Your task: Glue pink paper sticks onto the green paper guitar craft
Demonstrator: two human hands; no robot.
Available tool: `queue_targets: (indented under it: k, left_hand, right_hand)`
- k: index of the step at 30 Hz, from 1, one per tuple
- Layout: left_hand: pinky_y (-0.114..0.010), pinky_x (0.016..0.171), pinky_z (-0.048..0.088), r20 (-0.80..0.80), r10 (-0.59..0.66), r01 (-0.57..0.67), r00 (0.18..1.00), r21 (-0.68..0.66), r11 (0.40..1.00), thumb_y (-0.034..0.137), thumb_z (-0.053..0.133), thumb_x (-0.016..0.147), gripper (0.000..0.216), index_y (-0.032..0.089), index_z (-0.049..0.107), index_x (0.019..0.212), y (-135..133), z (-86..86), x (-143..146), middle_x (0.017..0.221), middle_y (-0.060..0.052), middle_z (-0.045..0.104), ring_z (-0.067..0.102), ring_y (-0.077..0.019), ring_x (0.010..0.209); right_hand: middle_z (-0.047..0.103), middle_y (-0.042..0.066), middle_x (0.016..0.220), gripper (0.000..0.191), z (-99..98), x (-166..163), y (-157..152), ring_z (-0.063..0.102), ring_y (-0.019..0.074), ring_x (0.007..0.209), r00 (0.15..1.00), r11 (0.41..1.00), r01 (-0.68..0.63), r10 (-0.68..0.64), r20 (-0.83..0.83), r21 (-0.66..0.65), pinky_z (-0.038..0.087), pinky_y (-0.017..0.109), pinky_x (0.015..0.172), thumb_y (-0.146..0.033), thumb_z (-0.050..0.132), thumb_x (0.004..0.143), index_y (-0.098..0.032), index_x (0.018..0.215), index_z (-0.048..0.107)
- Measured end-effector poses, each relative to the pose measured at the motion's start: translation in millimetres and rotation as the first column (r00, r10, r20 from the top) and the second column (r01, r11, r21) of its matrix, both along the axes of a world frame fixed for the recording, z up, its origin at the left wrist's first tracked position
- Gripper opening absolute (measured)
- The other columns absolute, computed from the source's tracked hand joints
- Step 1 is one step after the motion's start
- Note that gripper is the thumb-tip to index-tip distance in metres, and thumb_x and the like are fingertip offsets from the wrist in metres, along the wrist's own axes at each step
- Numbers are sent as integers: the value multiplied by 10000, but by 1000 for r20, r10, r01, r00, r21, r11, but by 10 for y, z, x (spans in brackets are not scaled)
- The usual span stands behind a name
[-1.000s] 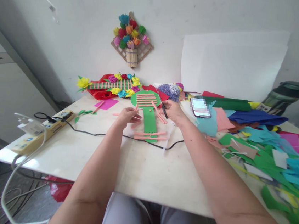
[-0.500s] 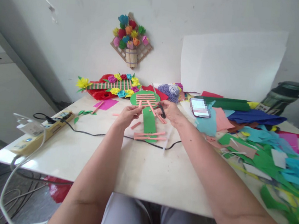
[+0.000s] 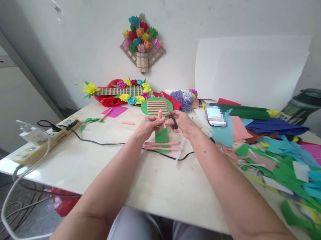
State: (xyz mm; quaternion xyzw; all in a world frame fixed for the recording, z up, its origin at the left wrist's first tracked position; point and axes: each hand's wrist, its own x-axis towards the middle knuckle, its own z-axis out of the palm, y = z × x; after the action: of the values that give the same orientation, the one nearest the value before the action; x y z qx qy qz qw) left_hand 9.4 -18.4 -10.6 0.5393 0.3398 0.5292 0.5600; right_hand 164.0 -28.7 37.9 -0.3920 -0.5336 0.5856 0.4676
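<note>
My left hand (image 3: pixel 149 125) pinches a short pink paper strip (image 3: pixel 160 114) over the middle of the table. Close beside it, my right hand (image 3: pixel 181 121) is closed around the black handles of a pair of scissors (image 3: pixel 173 121), whose blades point up and away. Beneath both hands lies a green cutout (image 3: pixel 162 135) with a long neck. Its rounded head (image 3: pixel 144 107) carries a row of pink strips (image 3: pixel 155 107). Two longer pink strips (image 3: pixel 162 145) cross the near end of the neck. My hands hide the part between.
A flower-trimmed green and pink guitar-like craft (image 3: pixel 120 91) lies at the back left. A power strip (image 3: pixel 46 138) sits at the left edge, its black cord (image 3: pixel 103 143) crossing the table. Coloured paper scraps (image 3: pixel 284 167), a phone (image 3: pixel 216 115) and a dark bottle (image 3: pixel 302 106) occupy the right.
My left hand has moved right with the pink strip, up against my right hand. The scissors remain in my right hand, and the two hands now meet above the green neck.
</note>
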Motion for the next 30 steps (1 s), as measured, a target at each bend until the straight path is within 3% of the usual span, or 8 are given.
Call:
queue_targets:
  k: [4, 7, 10, 14, 19, 25, 30]
  left_hand:
    - [-187, 494, 400, 111, 25, -19, 993, -57, 998, 329, 730, 626, 246, 114, 614, 658, 11, 2, -3, 605, -5, 580, 501, -56, 517]
    - [-165, 484, 429, 264, 51, -1, 963, -187, 982, 272, 700, 669, 185, 115, 603, 669, 21, 16, -25, 578, 9, 553, 498, -48, 499]
    - [-139, 486, 455, 401, 71, 61, 913, -307, 950, 196, 610, 758, 97, 119, 588, 703, 18, 40, -48, 564, 21, 532, 501, -38, 484]
    - [-128, 468, 467, 514, 66, 141, 855, -353, 925, 143, 495, 834, 145, 104, 579, 723, -1, 70, -46, 545, 18, 522, 506, -34, 466]
    - [-131, 469, 482, 492, 100, 95, 865, -356, 929, 127, 476, 844, 151, 95, 584, 743, -22, 97, -12, 543, 15, 540, 523, -37, 455]
    - [-149, 463, 488, 385, 148, -37, 911, -282, 959, 145, 565, 789, 82, 102, 583, 722, 1, 79, 9, 552, 9, 566, 547, -56, 457]
    - [-158, 468, 488, 364, 148, -67, 920, -226, 972, 165, 639, 726, 80, 100, 593, 718, 15, 38, 48, 557, 12, 567, 545, -59, 461]
  right_hand:
    - [522, -69, 475, 319, -6, -3, 5, 452, 64, 398, 1000, 1000, 26, -26, -1, 2, 313, 179, 371, -137, 720, 504, -153, 758, 528]
    - [542, -55, 505, 316, -20, -3, 19, 472, 67, 415, 999, 999, 38, -38, -27, 8, 330, 178, 380, -148, 725, 513, -155, 746, 512]
    - [550, -52, 529, 353, -39, -9, 39, 483, 69, 418, 997, 998, 60, -59, -49, 28, 337, 177, 379, -155, 739, 494, -149, 765, 513]
    - [528, -72, 520, 406, -80, -34, 74, 478, 64, 429, 994, 993, 67, -59, -92, 97, 346, 169, 384, -175, 751, 466, -149, 801, 522]
    - [537, -68, 543, 430, -116, -69, 81, 486, 68, 456, 996, 986, 60, -48, -81, 157, 354, 164, 391, -223, 750, 468, -158, 836, 537]
    - [531, -70, 556, 400, -97, -76, 33, 497, 73, 488, 997, 989, 64, -57, -60, 133, 386, 178, 418, -229, 729, 494, -155, 839, 540]
    - [533, -66, 556, 421, -110, -71, 36, 489, 70, 488, 997, 986, 70, -64, -47, 148, 384, 181, 422, -227, 740, 482, -145, 845, 542]
